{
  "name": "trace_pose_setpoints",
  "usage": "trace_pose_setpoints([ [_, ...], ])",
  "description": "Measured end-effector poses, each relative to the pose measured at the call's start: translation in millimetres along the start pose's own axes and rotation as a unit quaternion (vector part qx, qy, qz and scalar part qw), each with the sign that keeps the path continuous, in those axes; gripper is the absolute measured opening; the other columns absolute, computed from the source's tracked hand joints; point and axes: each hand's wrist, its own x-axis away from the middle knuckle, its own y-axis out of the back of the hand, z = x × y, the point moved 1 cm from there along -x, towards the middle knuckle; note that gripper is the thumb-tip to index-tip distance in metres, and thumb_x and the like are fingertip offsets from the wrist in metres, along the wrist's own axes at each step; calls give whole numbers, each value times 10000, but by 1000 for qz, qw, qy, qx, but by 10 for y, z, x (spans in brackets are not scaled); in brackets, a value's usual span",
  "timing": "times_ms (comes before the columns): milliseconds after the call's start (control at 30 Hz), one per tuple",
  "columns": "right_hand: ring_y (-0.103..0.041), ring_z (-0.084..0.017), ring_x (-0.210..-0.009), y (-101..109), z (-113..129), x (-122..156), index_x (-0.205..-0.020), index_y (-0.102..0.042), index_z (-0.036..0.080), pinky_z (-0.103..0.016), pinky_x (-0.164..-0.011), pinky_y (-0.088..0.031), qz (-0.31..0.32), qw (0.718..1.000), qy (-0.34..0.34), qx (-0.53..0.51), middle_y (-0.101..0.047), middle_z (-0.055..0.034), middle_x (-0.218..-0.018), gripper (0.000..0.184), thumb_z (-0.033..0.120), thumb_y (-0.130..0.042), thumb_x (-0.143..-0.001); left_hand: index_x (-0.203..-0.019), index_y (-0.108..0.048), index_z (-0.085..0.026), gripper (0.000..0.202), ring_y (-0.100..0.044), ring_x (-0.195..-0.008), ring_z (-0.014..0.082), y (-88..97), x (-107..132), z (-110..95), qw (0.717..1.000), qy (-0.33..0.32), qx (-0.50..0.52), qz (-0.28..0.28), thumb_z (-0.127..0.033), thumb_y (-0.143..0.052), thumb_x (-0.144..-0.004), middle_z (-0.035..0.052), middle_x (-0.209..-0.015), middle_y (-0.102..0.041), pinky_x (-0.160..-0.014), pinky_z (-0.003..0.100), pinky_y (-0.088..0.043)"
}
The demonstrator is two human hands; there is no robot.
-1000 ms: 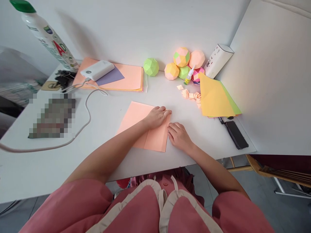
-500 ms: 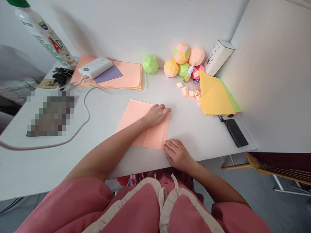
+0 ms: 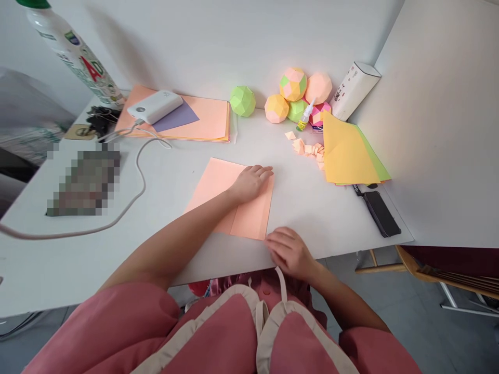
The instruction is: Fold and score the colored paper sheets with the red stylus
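Note:
A sheet of peach paper (image 3: 249,221) lies on the white desk in front of me, with a crease line running across it and a narrow folded strip along its right edge. My left hand (image 3: 251,183) rests on the upper right part of the sheet, its fingers stretched out toward the far right corner. At the near right corner, my right hand (image 3: 290,251) stands just off the paper or barely touches it; its fingers are loosely bent and nothing shows in them. My left forearm hides part of the sheet.
Several faceted paper balls (image 3: 293,84), a glue bottle (image 3: 305,117) and small peach paper pieces (image 3: 307,149) are at the back. Yellow and green sheets (image 3: 346,150) and a black phone-like object (image 3: 381,214) lie right. A white power bank (image 3: 155,106) with a cable sits on stacked paper (image 3: 210,118).
My left fingers have straightened out flat from a bent position at the far corner. My right hand has eased slightly away from the paper's near corner. The sheet stays in place.

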Motion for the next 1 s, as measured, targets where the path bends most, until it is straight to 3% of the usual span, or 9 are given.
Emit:
trace_pose_setpoints([
  [133,-523,-279,-1165,149,-451,-232,-1086,-635,178,-514,-960,-501,53,993,-75,73,-599,-158,-1223,266,186,-446,-899,-1229,-522,-126,488,-596,-1110,214,174,-6,13,997,63,5,-46,0,-310,-808,142,-1299,-582,-901,389,-493],
  [233,-460,-290,-1275,234,-836,-438,-1134,-625,191,-540,-1022,-457,68,989,-122,54,-528,-152,-1331,299,206,-456,-887,-1226,-521,-127,433,-618,-1065,234,398,96,-88,992,100,-3,-72,-56,-277,-875,133,-1143,-658,-877,413,-505],
  [300,-452,-268,-1297,254,-1081,-583,-1139,-625,217,-507,-1032,-455,47,984,-173,7,-518,-123,-1352,311,202,-480,-864,-1200,-547,-142,349,-646,-997,256,468,288,-256,993,102,-8,-65,-223,-323,-945,124,-1080,-685,-843,422,-517],
  [367,-507,-244,-1241,232,-1295,-719,-1140,-620,233,-443,-950,-515,19,975,-221,-28,-548,-104,-1315,325,202,-496,-841,-1207,-557,-134,424,-636,-1042,311,418,553,-464,994,101,-16,-50,-417,-382,-945,167,-1162,-662,-851,463,-515],
  [467,-604,-219,-1042,158,-1509,-854,-1136,-609,194,-385,-805,-560,-2,968,-248,-35,-605,-121,-1198,321,234,-489,-841,-1323,-482,-49,779,-369,-1343,468,195,902,-673,991,112,-69,-6,-667,-431,-852,297,-1425,-432,-1032,607,-361],
  [567,-592,-221,-1036,127,-1567,-852,-1089,-625,172,-399,-874,-533,-14,966,-256,-39,-610,-125,-1173,297,258,-531,-820,-1392,-423,-55,854,-207,-1432,441,41,1009,-627,997,50,-61,21,-701,-441,-833,264,-1518,-307,-1133,583,-241],
  [733,-600,-218,-995,223,-1480,-680,-1076,-634,200,-408,-904,-513,-23,957,-284,-54,-638,-79,-1031,313,261,-593,-771,-1437,-368,-110,860,-100,-1472,376,93,889,-361,994,-88,6,60,-698,-469,-817,200,-1561,-248,-1165,557,-208],
  [867,-618,-167,-778,303,-1454,-617,-1085,-632,198,-373,-771,-546,-42,935,-345,-74,-641,-64,-981,322,236,-556,-775,-1424,-381,-107,808,-129,-1470,367,121,877,-342,992,-101,19,66,-653,-481,-837,195,-1555,-271,-1169,558,-207],
  [1000,-633,-164,-728,377,-1472,-611,-972,-672,204,-333,-692,-538,-41,907,-402,-122,-680,-31,-829,240,271,-598,-754,-1420,-374,-79,834,-185,-1457,368,103,901,-373,994,-93,25,56,-663,-489,-836,233,-1544,-272,-1164,562,-222],
])
